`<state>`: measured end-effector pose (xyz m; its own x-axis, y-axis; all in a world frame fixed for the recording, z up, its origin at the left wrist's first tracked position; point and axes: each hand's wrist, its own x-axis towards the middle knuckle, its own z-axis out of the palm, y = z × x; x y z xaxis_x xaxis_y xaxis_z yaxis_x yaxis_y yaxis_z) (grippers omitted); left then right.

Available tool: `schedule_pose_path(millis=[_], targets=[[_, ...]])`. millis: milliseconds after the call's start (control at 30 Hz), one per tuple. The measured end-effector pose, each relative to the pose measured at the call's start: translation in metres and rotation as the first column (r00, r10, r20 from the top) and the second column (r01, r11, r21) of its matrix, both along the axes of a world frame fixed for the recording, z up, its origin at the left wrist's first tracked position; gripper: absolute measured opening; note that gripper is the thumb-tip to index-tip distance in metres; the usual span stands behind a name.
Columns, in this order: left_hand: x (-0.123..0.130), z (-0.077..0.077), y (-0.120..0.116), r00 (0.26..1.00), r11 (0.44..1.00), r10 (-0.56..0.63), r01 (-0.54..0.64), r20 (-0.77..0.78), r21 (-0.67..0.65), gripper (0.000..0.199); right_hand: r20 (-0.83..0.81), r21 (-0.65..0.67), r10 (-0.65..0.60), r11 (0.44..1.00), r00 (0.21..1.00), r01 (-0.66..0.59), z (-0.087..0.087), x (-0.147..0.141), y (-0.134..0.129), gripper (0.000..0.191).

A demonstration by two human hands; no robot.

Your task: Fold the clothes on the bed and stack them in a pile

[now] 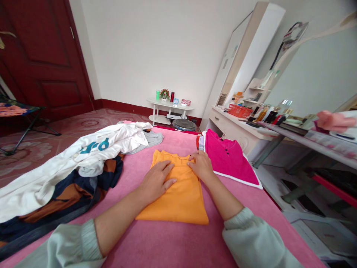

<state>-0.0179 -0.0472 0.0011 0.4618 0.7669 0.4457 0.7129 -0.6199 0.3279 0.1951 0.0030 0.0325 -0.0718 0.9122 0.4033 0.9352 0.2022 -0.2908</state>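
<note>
Pink cloth [167, 245], white wall [153, 48] behind. Folded orange garment [178, 197] lies mid-cloth, btwn clothes pile [72, 186] on L & magenta top [230, 154] on R. L hand [157, 179] flat on it, fingers slightly spread; R hand [201, 166] at far R corner, fingers bent, can't tell if pinching.

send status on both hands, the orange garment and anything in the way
Left hand resting on orange garment, right hand at its far right corner. Garment folded, flat on pink cover. Magenta top to the right, clothes pile left, neither on it.
</note>
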Motion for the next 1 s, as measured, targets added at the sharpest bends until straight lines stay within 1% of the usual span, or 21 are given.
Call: schedule_pose_path(millis=[67,167,233,300,400,433,500,567,600,633,700,767,800,900,933,1000], targets=[[-0.002,-0.002,0.001,1.0,1.0,-0.006,0.006,0.006,0.011,0.052,0.01,0.009,-0.019,1.0,1.0,0.019,-0.001,-0.002,0.005,0.005],[-0.003,0.0,0.001,0.999,0.998,-0.033,0.032,0.024,0.06,0.051,-0.01,0.117,-0.024,0.993,1.0,0.025,-0.005,-0.002,0.009,0.008],[-0.002,0.002,0.0,0.998,0.995,-0.067,0.065,0.023,0.074,0.046,-0.017,0.163,-0.045,0.985,0.999,0.048,-0.009,0.0,0.012,0.009],[-0.001,0.004,-0.001,0.995,0.993,-0.099,0.098,0.007,0.065,0.042,-0.004,0.161,-0.071,0.984,0.998,0.07,-0.012,0.002,0.016,0.01],[0.0,0.004,-0.001,0.993,0.993,-0.113,0.114,-0.036,0.014,0.04,0.044,0.089,-0.125,0.989,0.991,0.121,-0.014,0.002,0.017,0.013],[0.0,0.004,0.0,0.993,0.994,-0.108,0.108,-0.052,-0.007,0.041,0.058,0.086,-0.143,0.987,0.988,0.137,-0.013,0.0,0.015,0.014],[-0.001,0.002,0.0,0.993,0.996,-0.089,0.086,-0.078,-0.039,0.043,0.069,0.139,-0.149,0.981,0.986,0.138,-0.008,-0.005,0.007,0.015],[-0.001,0.0,0.0,0.993,0.996,-0.071,0.066,-0.093,-0.055,0.044,0.064,0.202,-0.089,0.977,0.994,0.074,-0.002,-0.012,-0.006,0.018],[-0.001,-0.001,0.0,0.994,0.997,-0.062,0.057,-0.095,-0.058,0.045,0.062,0.193,-0.041,0.981,0.997,0.028,0.0,-0.016,-0.013,0.017],[-0.001,-0.002,0.0,0.994,0.997,-0.052,0.047,-0.091,-0.059,0.046,0.064,0.146,0.008,0.989,0.998,-0.018,0.0,-0.02,-0.02,0.015],[-0.002,-0.003,0.002,0.998,0.998,-0.027,0.023,-0.064,-0.065,0.048,0.086,0.0,0.076,0.997,0.993,-0.076,-0.002,-0.029,-0.033,0.013],[-0.005,-0.003,0.009,1.0,0.998,-0.001,0.001,-0.003,-0.067,0.046,0.132,-0.102,0.09,0.992,0.987,-0.076,-0.008,-0.037,-0.04,0.015],[-0.007,-0.003,0.015,0.999,0.998,0.01,-0.008,0.034,-0.067,0.044,0.155,-0.118,0.079,0.991,0.985,-0.061,-0.011,-0.04,-0.043,0.015],[-0.013,-0.002,0.042,0.987,0.995,0.077,-0.066,0.138,-0.076,0.041,0.188,-0.104,0.046,0.994,0.981,-0.027,-0.017,-0.045,-0.045,0.014],[-0.015,-0.001,0.052,0.983,0.992,0.103,-0.089,0.153,-0.093,0.04,0.19,-0.102,0.041,0.995,0.981,-0.022,-0.017,-0.045,-0.045,0.014],[-0.017,0.001,0.069,0.978,0.978,0.166,-0.147,0.127,-0.148,0.036,0.189,-0.09,0.043,0.996,0.981,-0.026,-0.018,-0.044,-0.045,0.014]])
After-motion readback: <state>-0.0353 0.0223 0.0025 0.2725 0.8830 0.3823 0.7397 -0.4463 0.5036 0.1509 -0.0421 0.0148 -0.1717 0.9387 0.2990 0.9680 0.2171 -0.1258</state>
